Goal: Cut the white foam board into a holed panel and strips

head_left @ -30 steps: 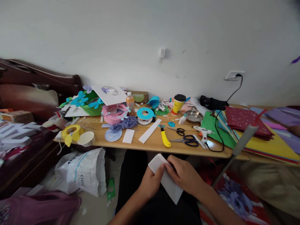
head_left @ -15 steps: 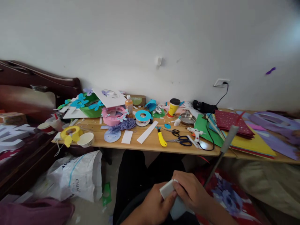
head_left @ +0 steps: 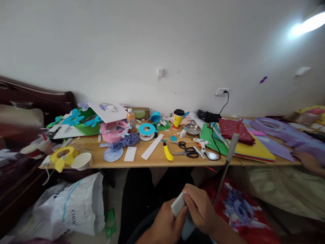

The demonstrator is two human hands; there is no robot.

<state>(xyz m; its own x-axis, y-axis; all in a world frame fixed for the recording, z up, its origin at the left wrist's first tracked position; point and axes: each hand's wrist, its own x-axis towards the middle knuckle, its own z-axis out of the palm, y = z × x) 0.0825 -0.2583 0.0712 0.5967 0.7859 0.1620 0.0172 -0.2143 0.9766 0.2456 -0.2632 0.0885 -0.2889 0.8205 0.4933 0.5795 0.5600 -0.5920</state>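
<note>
Low over my lap, my left hand (head_left: 166,220) and my right hand (head_left: 199,208) are both closed on a piece of white foam board (head_left: 178,204). A narrow end of it sticks up between the hands, and a wider part shows below my fingers. On the table ahead lie a white strip (head_left: 152,146), a white rectangle (head_left: 130,154), a yellow-handled cutter (head_left: 167,151), two pairs of scissors (head_left: 191,152) and a glue gun (head_left: 202,144). My fingers hide the middle of the board.
The wooden table (head_left: 101,162) spans the view. A grey-topped pole (head_left: 232,147) rises at its front edge. A white bag (head_left: 78,206) stands on the floor at left, a red bag (head_left: 233,206) at right. Another person's hand (head_left: 308,161) is at the far right.
The view has turned to the right, so the table's things sit further left and the lamp and another person's hand show more. Both hands keep hold of the foam board, nearly unchanged.
</note>
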